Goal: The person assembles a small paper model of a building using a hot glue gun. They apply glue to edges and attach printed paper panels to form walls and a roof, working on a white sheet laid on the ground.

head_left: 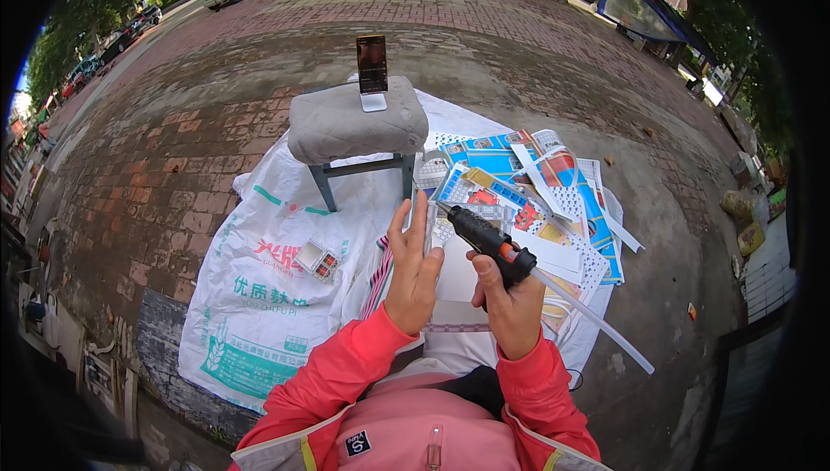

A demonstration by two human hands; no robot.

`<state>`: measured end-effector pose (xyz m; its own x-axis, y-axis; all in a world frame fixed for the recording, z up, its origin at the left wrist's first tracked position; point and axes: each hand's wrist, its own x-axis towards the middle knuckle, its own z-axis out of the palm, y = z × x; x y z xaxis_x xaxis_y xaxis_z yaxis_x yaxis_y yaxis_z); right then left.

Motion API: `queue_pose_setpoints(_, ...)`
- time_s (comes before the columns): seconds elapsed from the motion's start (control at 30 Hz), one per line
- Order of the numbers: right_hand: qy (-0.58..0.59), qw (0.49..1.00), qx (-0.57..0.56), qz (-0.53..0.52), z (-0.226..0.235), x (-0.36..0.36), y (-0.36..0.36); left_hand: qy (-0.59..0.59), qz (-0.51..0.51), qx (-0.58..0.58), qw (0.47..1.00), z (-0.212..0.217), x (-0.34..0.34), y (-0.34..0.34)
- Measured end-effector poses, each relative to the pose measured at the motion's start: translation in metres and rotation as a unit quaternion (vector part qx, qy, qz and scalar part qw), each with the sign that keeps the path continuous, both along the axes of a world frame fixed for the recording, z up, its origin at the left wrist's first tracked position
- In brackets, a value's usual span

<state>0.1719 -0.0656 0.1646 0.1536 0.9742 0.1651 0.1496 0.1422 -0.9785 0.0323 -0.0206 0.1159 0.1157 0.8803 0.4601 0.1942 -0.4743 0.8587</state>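
Note:
My right hand [512, 308] is wrapped round a black hot glue gun [477, 234]. A long translucent glue stick [596, 322] sticks out of its back end. The gun's nozzle points up and left, close to the fingertips of my left hand [410, 276]. The left fingers are raised and close together, with the thumb near them; a thin edge shows at their tips, too small to name. Below and between my hands lies a pale flat board or sheet [456, 279]. Printed card sheets [566, 179] and cut white strips [538, 179] are piled to the right.
Ahead stands a stool with a grey padded cover [350, 129], and a phone [372, 66] is propped on it. A small boxy paper model [316, 260] rests on the white woven sack [251, 250] spread on the ground. Brick paving [186, 207] surrounds it.

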Motion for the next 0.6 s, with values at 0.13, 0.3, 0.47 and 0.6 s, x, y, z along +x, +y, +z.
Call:
queue_pose_setpoints(0.13, 0.004, 1.0, -0.014, 0.0, 0.0, 0.0, -0.002, 0.013, 0.016, 0.01, 1.0, 0.002, -0.001, 0.002)
queue_pose_setpoints(0.3, 0.003, 1.0, -0.013, 0.009, -0.002, -0.003, -0.004, 0.0, 0.006, 0.0, 1.0, 0.005, -0.002, 0.001)
queue_pose_setpoints(0.47, 0.006, 0.999, -0.039, 0.025, -0.001, 0.002, -0.007, -0.009, 0.002, -0.005, 1.0, 0.006, -0.002, 0.002)
queue_pose_setpoints(0.6, 0.191, 0.978, -0.028, 0.084, 0.004, 0.011, 0.002, 0.003, 0.007, -0.002, 1.0, 0.005, -0.003, 0.002)
